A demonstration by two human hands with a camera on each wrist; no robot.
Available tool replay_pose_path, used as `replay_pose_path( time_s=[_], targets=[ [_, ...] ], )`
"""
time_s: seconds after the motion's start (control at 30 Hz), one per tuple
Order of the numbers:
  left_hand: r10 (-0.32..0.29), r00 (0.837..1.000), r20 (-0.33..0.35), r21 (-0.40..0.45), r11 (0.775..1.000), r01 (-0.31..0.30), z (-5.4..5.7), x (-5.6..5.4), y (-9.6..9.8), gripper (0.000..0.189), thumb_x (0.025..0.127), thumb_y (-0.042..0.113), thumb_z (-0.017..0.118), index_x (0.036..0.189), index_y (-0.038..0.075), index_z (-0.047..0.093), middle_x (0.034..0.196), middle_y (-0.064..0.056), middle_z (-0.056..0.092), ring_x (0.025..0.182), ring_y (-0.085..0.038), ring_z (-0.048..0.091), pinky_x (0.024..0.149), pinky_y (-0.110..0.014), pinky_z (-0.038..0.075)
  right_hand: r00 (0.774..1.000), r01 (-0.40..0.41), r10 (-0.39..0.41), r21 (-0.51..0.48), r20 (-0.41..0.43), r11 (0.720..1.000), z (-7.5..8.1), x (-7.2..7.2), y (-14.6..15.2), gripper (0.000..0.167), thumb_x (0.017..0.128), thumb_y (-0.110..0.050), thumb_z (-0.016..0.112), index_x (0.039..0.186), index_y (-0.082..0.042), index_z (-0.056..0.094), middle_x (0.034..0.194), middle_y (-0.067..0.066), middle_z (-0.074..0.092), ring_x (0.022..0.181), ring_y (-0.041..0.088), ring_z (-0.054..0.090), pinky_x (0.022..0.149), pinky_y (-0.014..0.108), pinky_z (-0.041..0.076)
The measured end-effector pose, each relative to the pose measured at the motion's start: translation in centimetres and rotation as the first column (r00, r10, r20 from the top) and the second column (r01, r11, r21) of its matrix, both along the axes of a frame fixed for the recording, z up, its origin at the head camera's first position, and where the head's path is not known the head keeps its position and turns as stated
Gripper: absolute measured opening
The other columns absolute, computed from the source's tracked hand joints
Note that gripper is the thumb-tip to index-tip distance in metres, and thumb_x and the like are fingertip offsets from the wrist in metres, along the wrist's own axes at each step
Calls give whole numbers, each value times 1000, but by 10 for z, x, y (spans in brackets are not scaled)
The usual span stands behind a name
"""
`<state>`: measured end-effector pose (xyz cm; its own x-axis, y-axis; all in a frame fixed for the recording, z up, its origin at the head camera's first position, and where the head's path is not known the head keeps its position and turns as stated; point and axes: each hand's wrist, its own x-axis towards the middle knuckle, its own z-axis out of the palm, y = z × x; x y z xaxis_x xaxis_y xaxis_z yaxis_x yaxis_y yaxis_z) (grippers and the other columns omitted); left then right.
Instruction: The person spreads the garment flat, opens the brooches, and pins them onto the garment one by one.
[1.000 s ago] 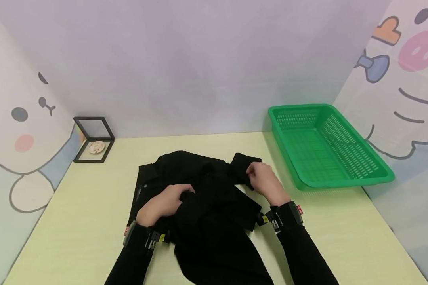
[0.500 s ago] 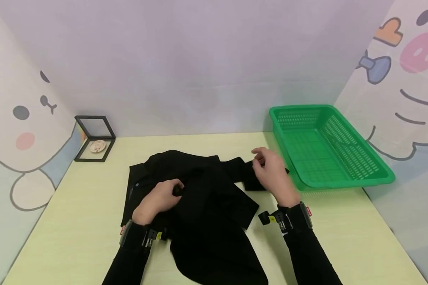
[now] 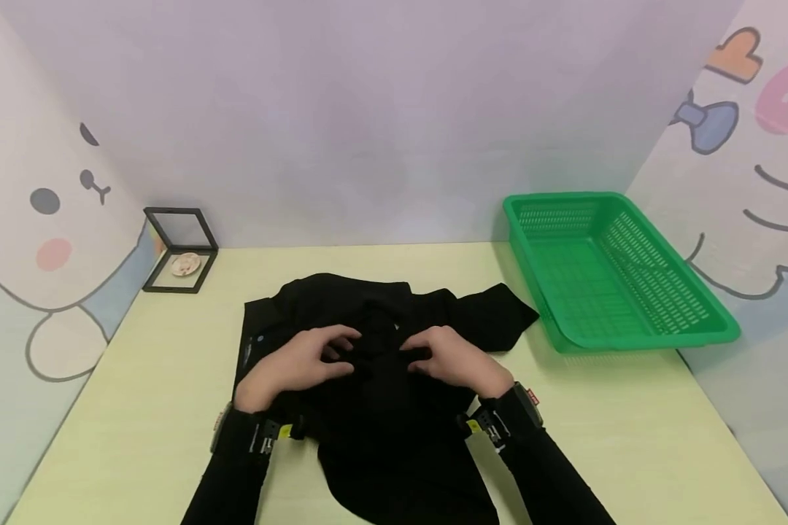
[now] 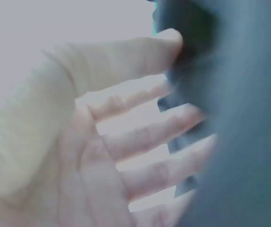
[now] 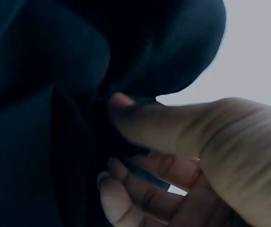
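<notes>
A black shirt (image 3: 387, 437) lies bunched on the table, one sleeve (image 3: 492, 315) stretched toward the basket. My left hand (image 3: 295, 359) is over its left-middle part, fingers spread and slightly bent, thumb apart. In the left wrist view, the fingers (image 4: 149, 142) reach against the dark cloth (image 4: 249, 118), which hides some tips. My right hand (image 3: 456, 359) is opposite, at the right of the shirt's middle. From the right wrist, its thumb (image 5: 149, 123) and loosely bent fingers stand apart beside dark folds (image 5: 40, 118), with no cloth plainly pinched.
On the right of the table (image 3: 630, 437) stands a green plastic basket (image 3: 584, 277), close to the sleeve's end. A black-framed stand (image 3: 180, 289) with a small round pale item (image 3: 186, 264) sits at the back left. A pale curtain (image 3: 368, 124) closes off the back.
My right hand has let go of the sleeve, which now lies spread out to the right, and has moved left to the shirt's middle. My left hand's fingers have spread from the fold.
</notes>
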<state>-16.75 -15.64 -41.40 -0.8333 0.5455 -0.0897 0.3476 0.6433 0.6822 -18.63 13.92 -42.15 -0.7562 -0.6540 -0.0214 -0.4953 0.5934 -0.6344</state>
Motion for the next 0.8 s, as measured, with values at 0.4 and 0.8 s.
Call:
replay_pose_path(
  time_s=[0.4, 0.8],
  targets=[
    [312, 950, -5, -103, 945, -311, 12, 0, -64, 49, 96, 16, 72, 137, -7, 56, 126, -32, 63, 113, -47, 64, 94, -57, 54, 892, 388, -408, -132, -194, 912, 28, -10, 45, 18, 97, -9, 71, 114, -5, 75, 111, 15, 75, 84, 28, 68, 78, 42, 53],
    [152, 988, 6, -4, 988, -152, 23, 3, -47, 47, 101, 22, 68, 141, 0, 57, 130, -22, 66, 120, -42, 63, 100, -56, 52, 976, 151, -181, -224, -122, 963, 69, 26, 33, 20, 97, -7, 70, 109, -21, 77, 103, -4, 74, 57, 6, 49, 60, 25, 48]
  ],
)
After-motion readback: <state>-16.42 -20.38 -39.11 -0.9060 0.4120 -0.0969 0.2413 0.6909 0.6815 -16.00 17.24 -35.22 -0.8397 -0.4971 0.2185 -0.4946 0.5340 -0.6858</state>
